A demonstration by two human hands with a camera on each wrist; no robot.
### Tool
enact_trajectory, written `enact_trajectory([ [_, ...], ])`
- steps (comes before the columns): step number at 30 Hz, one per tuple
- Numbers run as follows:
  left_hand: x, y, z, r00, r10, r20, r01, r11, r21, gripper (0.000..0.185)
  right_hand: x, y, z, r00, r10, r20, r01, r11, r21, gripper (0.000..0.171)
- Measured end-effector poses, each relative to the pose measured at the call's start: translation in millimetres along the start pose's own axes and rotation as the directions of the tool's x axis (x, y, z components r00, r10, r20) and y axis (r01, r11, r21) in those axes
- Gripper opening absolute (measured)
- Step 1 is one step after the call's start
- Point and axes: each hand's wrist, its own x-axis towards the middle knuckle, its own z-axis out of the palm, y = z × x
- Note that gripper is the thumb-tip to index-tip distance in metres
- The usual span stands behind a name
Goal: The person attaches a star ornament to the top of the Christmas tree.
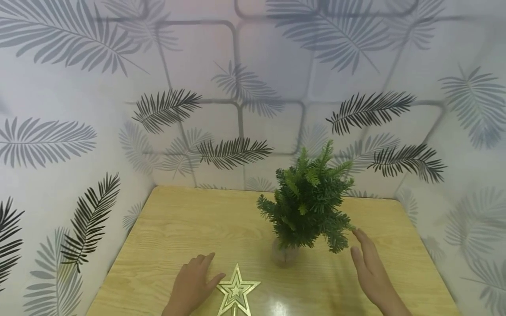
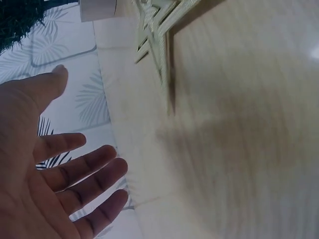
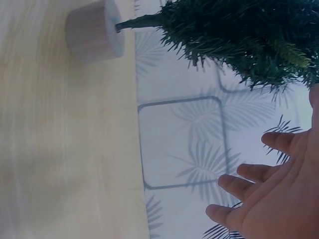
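Observation:
A small artificial Christmas tree [image 1: 308,202] stands upright on a round pale base [image 3: 92,32]. Just beside its right-hand branches is my right hand [image 1: 371,272], fingers extended and nothing in the palm. A gold star tree topper [image 1: 236,290] lies flat in front of the tree, its lower end cut off by the head view's bottom edge. To the left of the star, my left hand [image 1: 192,281] hovers with fingers spread and thumb toward the star's left point. The left wrist view shows that palm [image 2: 20,164] holding nothing, with part of the star [image 2: 159,35] above.
The wooden table [image 1: 189,219] has a light grain and rounded back corners. Pale walls [image 1: 269,61] with a feather-leaf pattern enclose it at the back and both sides. A bright light reflection shows near the table's front.

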Motion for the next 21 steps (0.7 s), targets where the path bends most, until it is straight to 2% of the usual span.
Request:
enact_trajectory([
  [7, -15.6, 7.6, 11.8, 0.994, -0.064, 0.086, 0.073, 0.992, -0.1, 0.044, 0, -15, -3, 1.0, 0.016, 0.027, -0.018, 0.997, 0.076, 0.058],
  [12, -23.8, 15.2, 15.2, 0.977, -0.131, 0.17, 0.161, 0.971, -0.174, 0.041, 0, -25, -3, 1.0, -0.002, 0.018, 0.0, 0.996, 0.094, 0.057],
  [16, -30.2, 21.4, 17.8, 0.942, -0.192, 0.274, 0.263, 0.932, -0.251, 0.043, 0, -30, -2, 1.0, -0.011, 0.013, 0.01, 0.995, 0.104, 0.055],
  [19, -34.7, 24.5, 20.4, 0.907, -0.233, 0.351, 0.337, 0.901, -0.272, 0.045, 0, -31, -1, 1.0, -0.005, 0.017, 0.004, 0.994, 0.111, 0.054],
  [21, -36.6, 26.5, 21.8, 0.877, -0.261, 0.404, 0.391, 0.875, -0.285, 0.047, 0, -31, -1, 1.0, -0.005, 0.016, 0.003, 0.994, 0.112, 0.054],
])
